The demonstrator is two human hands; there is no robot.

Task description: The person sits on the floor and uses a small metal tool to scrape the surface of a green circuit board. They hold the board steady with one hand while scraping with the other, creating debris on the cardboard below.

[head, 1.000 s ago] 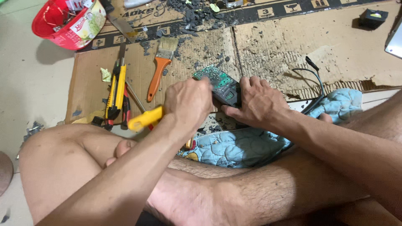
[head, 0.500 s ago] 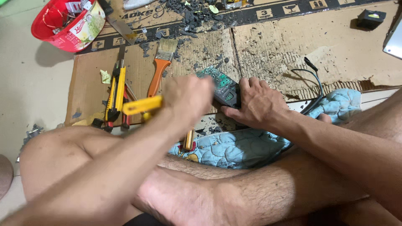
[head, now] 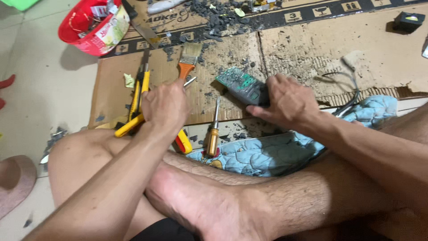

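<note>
Head view: the left hand (head: 166,107), left of centre, is clenched around a yellow-handled tool (head: 128,126) whose handle juts out toward the lower left. The right hand (head: 287,101), right of centre, grips a green circuit board in a dark casing (head: 243,85), holding it tilted just above the cardboard sheet (head: 312,49). A wooden-handled screwdriver (head: 213,134) lies between the hands, and an orange-handled paintbrush (head: 189,60) lies above the left hand. A red bucket (head: 89,29) stands at upper left.
</note>
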